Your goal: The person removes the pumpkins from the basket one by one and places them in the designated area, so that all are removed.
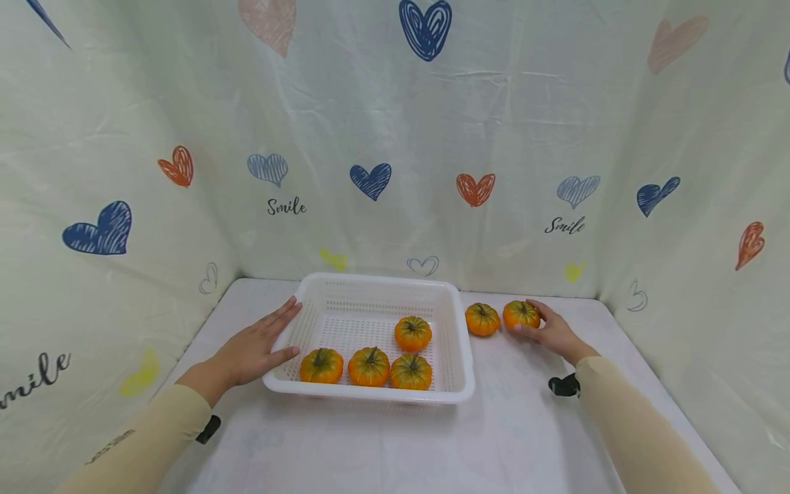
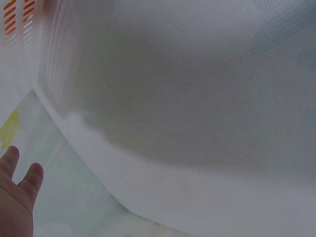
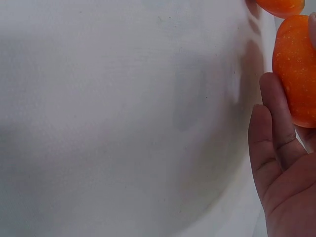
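A white plastic basket with perforated walls stands on the table, and several small orange-and-green pumpkins sit inside it along the front and right. My left hand rests on the basket's left rim with fingers spread and straight. To the basket's right, my right hand grips a small pumpkin between thumb and fingers. In the right wrist view this pumpkin shows its smooth orange side against the fingers. Just left of it another pumpkin sits on the table, close to the basket wall.
A white cloth covers the table. Behind and at both sides hangs a pale curtain printed with hearts and the word Smile. Dark straps circle both wrists over beige sleeves.
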Demonstrator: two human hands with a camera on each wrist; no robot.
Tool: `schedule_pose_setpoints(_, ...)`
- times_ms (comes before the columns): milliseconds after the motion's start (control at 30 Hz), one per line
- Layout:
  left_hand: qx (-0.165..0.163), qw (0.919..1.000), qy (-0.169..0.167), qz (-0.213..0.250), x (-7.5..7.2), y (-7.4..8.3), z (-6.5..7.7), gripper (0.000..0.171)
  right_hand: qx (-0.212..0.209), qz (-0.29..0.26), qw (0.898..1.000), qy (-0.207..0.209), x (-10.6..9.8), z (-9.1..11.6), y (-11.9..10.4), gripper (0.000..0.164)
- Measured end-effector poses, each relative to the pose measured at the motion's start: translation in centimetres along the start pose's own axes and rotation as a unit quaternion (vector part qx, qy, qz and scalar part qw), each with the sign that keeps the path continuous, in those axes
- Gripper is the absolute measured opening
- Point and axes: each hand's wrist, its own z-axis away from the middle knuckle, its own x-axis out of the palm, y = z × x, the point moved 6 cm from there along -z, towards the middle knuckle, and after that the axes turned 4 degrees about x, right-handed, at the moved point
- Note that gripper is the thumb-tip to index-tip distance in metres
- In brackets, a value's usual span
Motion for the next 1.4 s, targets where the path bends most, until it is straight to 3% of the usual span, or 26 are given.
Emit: schedule_pose_setpoints(1400, 0.000, 0.9999, 0.005, -0.012, 0.2, 0.0, -0.1, 0.082, -0.001, 0.002, 1.000, -0.016, 1.5, -0.1, 0.4, 0.098)
